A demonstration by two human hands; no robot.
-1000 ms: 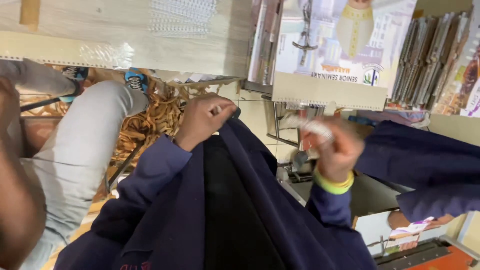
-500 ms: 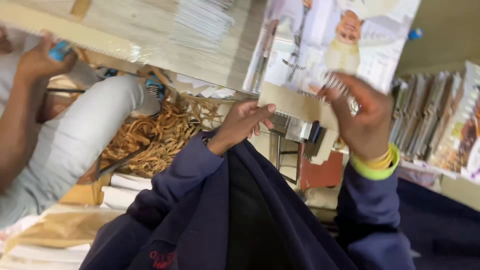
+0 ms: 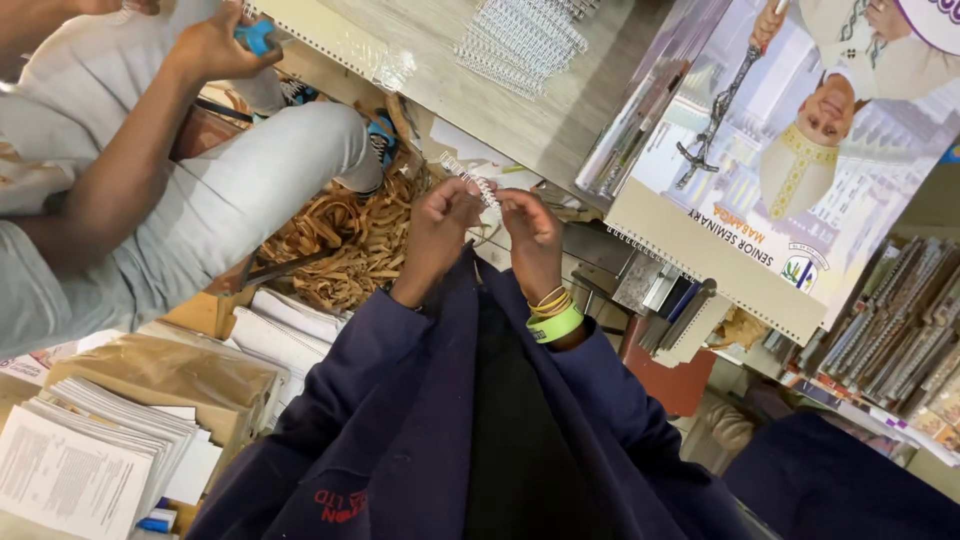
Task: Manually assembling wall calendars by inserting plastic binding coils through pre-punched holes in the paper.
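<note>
Both my hands on a wire binding strip

My left hand [image 3: 438, 215] and right hand [image 3: 530, 228] pinch the wire binding strip [image 3: 472, 180] between fingertips.

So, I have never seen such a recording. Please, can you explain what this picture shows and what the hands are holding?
The picture comes from a camera worn on a person's head, looking down at their own arms in dark blue sleeves. The left hand and right hand together pinch a short white wire binding comb. The right wrist wears a green wristband. More binding combs lie on the wooden table, beside a spiral-bound calendar. Brown paper strips are heaped below. At the left, another person's hand holds something blue.
</note>
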